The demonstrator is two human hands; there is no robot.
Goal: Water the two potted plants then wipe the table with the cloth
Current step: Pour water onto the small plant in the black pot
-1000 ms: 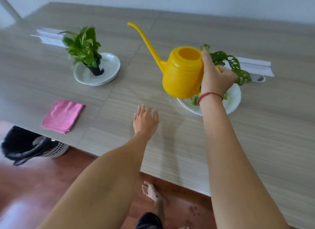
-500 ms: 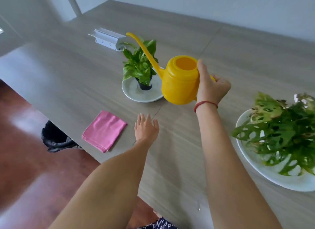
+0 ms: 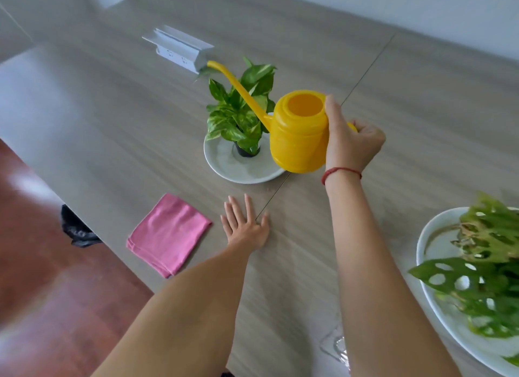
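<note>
**Can held over small plant, cloth untouched**

Right hand (image 3: 351, 143) is wrapped around the handle at the back of the yellow watering can (image 3: 299, 132), thumb up against the rim; can sits center frame, lifted clear of the worktop (image 3: 112, 101). Left hand (image 3: 245, 227) lies flat w/ fingers spread on the worktop, lower center, holding nothing.

Handling: can looks like thin molded plastic, so light when empty; water level not visible through the open top, weight can't be judged. Rigid body, smooth, prob. slick if wet. Handle grip is the right spot, gives tilt control. Long thin spout (image 3: 238, 90) runs to upper left over the small potted plant (image 3: 241, 118), tip past the leaves, so I'd say it needs drawing back before pouring.

Materials/shapes: small plant has glossy variegated leaves in a small black pot on a round white saucer (image 3: 224, 163), likely ceramic, breakable. Second plant (image 3: 483, 267), holey leaves, on a big white plate (image 3: 427, 236) at right edge. Pink cloth (image 3: 168, 233), folded square, soft, limp, lower left just beside left hand; pinch an edge or grab flat. Worktop is grey wood-grain laminate, smooth. Clear glint at bottom center, maybe spilled water; can't tell.
</note>
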